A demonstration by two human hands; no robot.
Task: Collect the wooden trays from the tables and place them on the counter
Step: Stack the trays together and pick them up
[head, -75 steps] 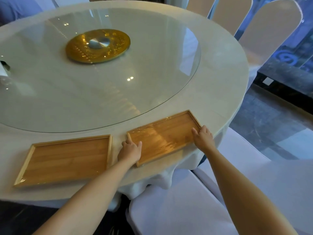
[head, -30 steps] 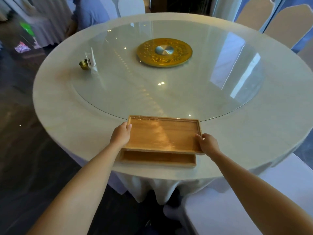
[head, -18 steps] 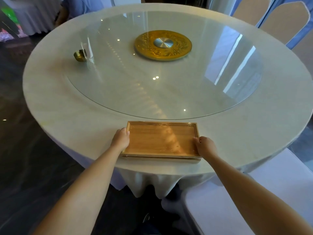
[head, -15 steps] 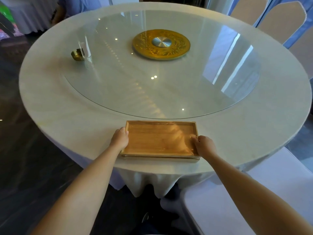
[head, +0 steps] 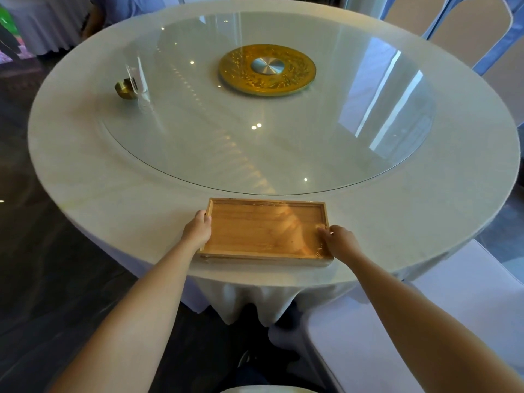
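Note:
Two wooden trays lie stacked at the near edge of the round white table (head: 85, 171). The top tray (head: 263, 226) covers the lower tray (head: 263, 260), of which only a thin front edge shows. My left hand (head: 198, 231) grips the left short side of the stack, thumb over the rim. My right hand (head: 340, 241) holds the right short side near the front corner, fingers on the rim.
A large glass turntable (head: 283, 143) with a gold centre disc (head: 266, 70) fills the table's middle. A small brass holder with a clear stand (head: 127, 87) sits at the left. White-covered chairs stand at the near right (head: 425, 321) and far right (head: 482, 26). A person stands at the far left.
I carried the right tray over and set it on top of the left one. The stack now rests squared up on the table, both hands still on its short sides.

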